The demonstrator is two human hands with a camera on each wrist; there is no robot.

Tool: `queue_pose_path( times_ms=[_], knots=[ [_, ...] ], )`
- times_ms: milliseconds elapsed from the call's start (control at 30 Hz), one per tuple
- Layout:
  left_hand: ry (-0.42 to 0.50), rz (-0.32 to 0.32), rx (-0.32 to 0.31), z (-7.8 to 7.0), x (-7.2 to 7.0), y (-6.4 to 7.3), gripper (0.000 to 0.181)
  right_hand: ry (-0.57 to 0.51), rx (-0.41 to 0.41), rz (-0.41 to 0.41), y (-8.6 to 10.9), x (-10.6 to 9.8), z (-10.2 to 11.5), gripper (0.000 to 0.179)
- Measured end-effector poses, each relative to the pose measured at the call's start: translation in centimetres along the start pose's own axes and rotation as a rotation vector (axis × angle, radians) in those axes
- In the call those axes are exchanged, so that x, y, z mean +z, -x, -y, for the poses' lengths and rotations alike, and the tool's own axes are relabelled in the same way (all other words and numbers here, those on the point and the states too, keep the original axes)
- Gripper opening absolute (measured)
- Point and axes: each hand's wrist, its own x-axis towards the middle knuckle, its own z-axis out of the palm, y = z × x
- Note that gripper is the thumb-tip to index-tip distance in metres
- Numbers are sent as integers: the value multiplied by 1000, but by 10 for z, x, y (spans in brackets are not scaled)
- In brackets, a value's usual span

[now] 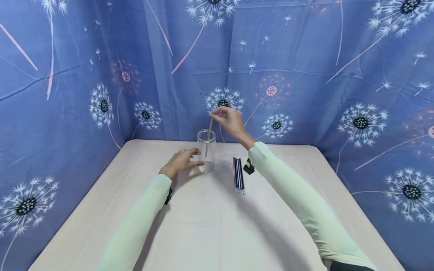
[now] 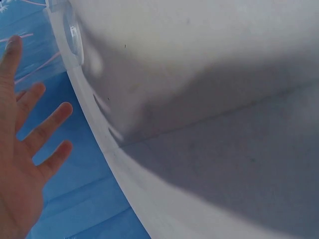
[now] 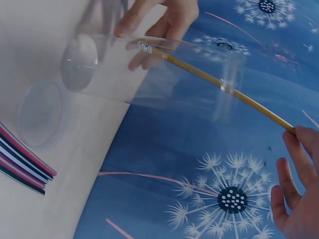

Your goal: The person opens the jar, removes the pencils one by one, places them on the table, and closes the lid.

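Observation:
A clear, round plastic jar [image 1: 212, 153] stands upright near the table's far edge with its mouth uncovered. My right hand [image 1: 232, 121] is above and right of the mouth, pinching the upper end of a yellow pencil [image 3: 197, 73] between thumb and fingertips. The pencil slants down through the mouth, its eraser end inside the jar and above the bottom. At the jar's left side is my left hand [image 1: 181, 162], thumb and fingers spread along the wall. In the left wrist view, that hand's fingers [image 2: 50, 127] are apart and nearly straight beside the jar.
Several striped pencils [image 1: 239, 175] lie side by side on the table [image 1: 203, 226], right of the jar, eraser ends toward me. Between them and the jar lies a clear round lid [image 3: 42, 114]. A blue dandelion-print curtain [image 1: 298, 94] hangs behind the table and along both sides.

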Motion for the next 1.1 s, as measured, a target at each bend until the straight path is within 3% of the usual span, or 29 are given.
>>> queue_pose_path(
  times_ms=[733, 1100],
  knots=[
    [14, 14, -2, 3, 1, -1, 65, -65, 31, -120, -18, -42, 10, 19],
    [16, 15, -5, 3, 1, -2, 62, -91, -1, -200, -29, -62, 17, 19]
  ],
)
